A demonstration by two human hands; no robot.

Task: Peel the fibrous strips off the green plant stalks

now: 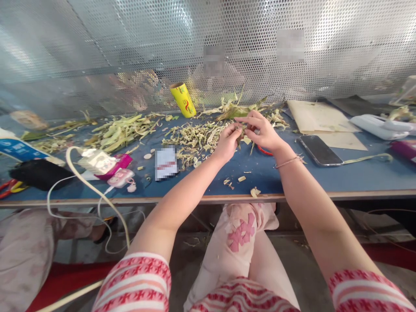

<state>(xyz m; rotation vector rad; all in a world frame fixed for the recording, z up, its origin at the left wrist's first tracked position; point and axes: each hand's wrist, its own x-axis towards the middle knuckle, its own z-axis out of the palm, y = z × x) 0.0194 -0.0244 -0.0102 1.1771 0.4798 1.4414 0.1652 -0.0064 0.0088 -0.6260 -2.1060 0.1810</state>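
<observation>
while your left hand [227, 141] pinches the small green stem [241, 135] and your right hand [264, 132] grips its other end just beside, peel slowly over the scraps [191, 138] on the bench [357, 177].

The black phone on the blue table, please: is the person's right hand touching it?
Apart. The head view shows bare blue table between the right hand and the phone.

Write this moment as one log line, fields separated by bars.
left hand: pinches plant piece | right hand: pinches same piece | below: blue table, trimmings
</observation>
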